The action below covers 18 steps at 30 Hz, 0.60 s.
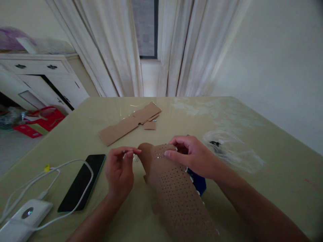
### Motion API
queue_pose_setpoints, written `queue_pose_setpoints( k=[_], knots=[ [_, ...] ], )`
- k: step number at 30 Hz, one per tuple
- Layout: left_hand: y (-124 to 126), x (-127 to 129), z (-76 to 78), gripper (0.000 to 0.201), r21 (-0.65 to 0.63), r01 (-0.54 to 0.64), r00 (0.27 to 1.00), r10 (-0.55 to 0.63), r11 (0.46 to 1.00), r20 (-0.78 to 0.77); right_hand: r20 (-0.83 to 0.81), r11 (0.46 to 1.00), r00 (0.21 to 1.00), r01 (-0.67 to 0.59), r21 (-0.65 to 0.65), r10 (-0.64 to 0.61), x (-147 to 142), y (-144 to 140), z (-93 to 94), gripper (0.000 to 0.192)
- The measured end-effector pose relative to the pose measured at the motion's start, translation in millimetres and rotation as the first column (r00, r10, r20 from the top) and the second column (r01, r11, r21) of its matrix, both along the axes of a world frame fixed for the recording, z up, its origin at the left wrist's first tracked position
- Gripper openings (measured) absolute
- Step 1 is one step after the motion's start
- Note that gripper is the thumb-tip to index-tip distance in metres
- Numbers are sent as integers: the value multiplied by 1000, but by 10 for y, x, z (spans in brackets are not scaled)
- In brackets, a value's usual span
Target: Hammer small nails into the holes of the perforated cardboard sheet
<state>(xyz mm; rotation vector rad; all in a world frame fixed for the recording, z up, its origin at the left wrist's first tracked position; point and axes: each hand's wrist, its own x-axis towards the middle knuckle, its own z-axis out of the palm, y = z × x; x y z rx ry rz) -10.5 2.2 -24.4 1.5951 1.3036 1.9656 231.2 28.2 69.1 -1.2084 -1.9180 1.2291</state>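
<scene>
A brown perforated cardboard piece [176,188], curved like a sleeve, lies on the green table [252,114] in front of me. My right hand [191,156] grips its far end with thumb and fingers. My left hand [120,169] hovers just left of that end, its fingertips pinched on something tiny that I cannot make out. A blue object [199,181] shows under the cardboard by my right wrist.
A black phone [83,181] lies to the left, crossed by a white cable [50,171] running to a white power bank [25,215]. Flat cardboard strips [128,124] lie further back. Clear plastic wrap [232,151] sits at right. Curtains, a white cabinet and a red bag stand beyond.
</scene>
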Motion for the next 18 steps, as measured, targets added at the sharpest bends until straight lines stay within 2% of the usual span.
queue_pose_setpoints(
  k=[2, 4, 6, 7, 10, 12, 14, 18],
  knots=[
    [127, -101, 5, 19, -223, -26, 1000, 29, 974, 9, -22, 999, 999, 38, 21, -38, 74, 29, 51, 28],
    [249, -211, 4, 29, -433, -8, 998, -17, 901, -53, -48, 997, 997, 65, 36, -63, 145, 46, 99, 30],
    [335, -308, 5, 34, -570, -41, 978, -83, 821, -190, -69, 996, 994, 82, 42, -79, 195, 47, 140, 33],
    [360, -350, 8, 34, -614, -104, 952, -100, 783, -288, -78, 995, 993, 88, 42, -85, 209, 43, 157, 33],
    [381, -446, 23, 31, -649, -365, 802, -128, 668, -584, -100, 995, 991, 92, 36, -88, 218, 25, 188, 34],
    [374, -486, 25, 29, -634, -464, 709, -170, 618, -685, -109, 996, 991, 85, 37, -80, 208, 21, 193, 34],
    [368, -508, 18, 29, -639, -486, 664, -224, 596, -714, -112, 996, 991, 80, 43, -75, 198, 24, 189, 34],
    [373, -506, -12, 30, -670, -465, 659, -279, 579, -699, -106, 996, 991, 81, 45, -76, 193, 30, 173, 32]
  ],
)
